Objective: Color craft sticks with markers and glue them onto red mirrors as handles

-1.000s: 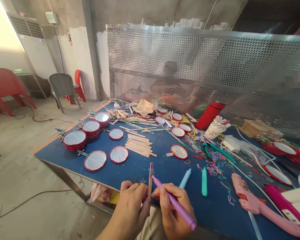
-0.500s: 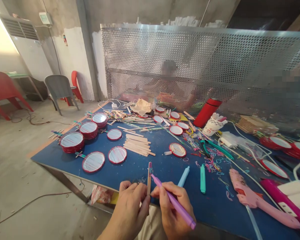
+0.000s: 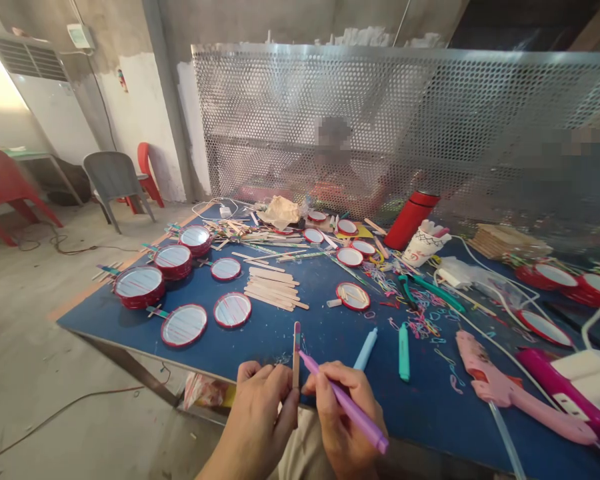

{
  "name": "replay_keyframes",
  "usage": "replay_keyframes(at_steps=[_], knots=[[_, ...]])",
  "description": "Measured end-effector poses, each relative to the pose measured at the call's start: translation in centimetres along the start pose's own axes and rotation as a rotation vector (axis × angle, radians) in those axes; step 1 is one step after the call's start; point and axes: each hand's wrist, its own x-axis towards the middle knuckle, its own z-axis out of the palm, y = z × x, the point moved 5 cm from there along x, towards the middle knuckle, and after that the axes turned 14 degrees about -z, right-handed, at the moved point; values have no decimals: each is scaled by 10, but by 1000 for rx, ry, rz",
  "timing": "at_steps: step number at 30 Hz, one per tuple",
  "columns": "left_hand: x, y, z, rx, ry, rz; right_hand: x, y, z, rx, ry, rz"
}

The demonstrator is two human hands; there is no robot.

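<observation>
Currently my left hand pinches a flat, round-ended wooden stick, purple-teal far end, right hand gripping slim purple marker.

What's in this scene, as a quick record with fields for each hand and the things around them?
Left hand: pinches a wooden stick, far end coloured
Right hand: holds a purple marker, tip at the stick
Right side: blue marker, teal marker, pink glue gun
Farther forward: plain sticks; red-rimmed discs left of them
Back: red bottle; perforated metal screen behind it
</observation>
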Motion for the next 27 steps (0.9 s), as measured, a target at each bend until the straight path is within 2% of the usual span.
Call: replay_keyframes(at_steps=[3,6,8,11,23,27], knots=[[0,-2,1,5,-45,10,0,-1,-2,-34,63,1],[-1,-3,3,7,-91,20,0,-1,0,-8,34,-3],[-1,-4,2,5,-75,7,1,-2,2,-4,-1,-9],[-1,-4,1,7,-53,-1,3,-2,-1,-27,45,-3],[-3,-7,5,15,-97,23,4,-3,1,-9,29,8],[-3,-8,5,8,-90,14,5,-3,-1,-9,84,24]])
